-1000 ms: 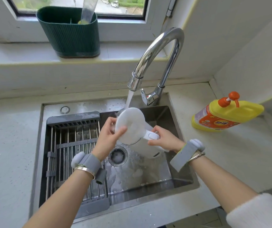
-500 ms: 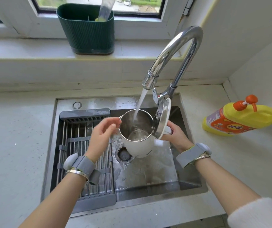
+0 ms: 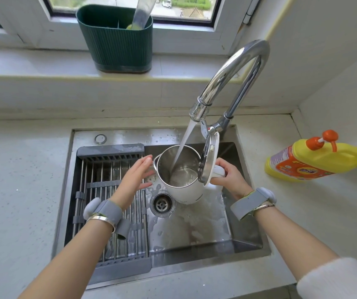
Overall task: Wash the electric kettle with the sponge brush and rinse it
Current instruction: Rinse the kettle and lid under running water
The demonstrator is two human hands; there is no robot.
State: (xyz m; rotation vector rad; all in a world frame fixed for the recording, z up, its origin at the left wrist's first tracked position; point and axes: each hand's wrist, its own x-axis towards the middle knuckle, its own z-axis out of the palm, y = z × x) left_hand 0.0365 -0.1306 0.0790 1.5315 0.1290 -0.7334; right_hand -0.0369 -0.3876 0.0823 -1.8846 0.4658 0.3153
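Note:
A white electric kettle [image 3: 189,190] with a steel inside is held upright over the sink [image 3: 246,238], its lid [image 3: 208,160] flipped up. Water from the tap [image 3: 233,78] streams into its open mouth and pools at the bottom. My right hand [image 3: 227,175] grips the kettle's white handle. My left hand [image 3: 137,175] is flat and open against the kettle's left side, fingers near the rim. The sponge brush [image 3: 139,15] stands in the green holder [image 3: 115,42] on the windowsill; only its handle and a bit of yellow-green head show.
A grey roll-up drying rack [image 3: 108,190] covers the left half of the sink. The drain [image 3: 162,203] lies just below the kettle, with suds around it. A yellow detergent bottle [image 3: 315,160] with an orange pump lies on the counter at the right.
The lid, closed under the tap a second ago, has been flipped up. The kettle now stands upright with water filling it. My left hand has let go of the lid and rests beside the body.

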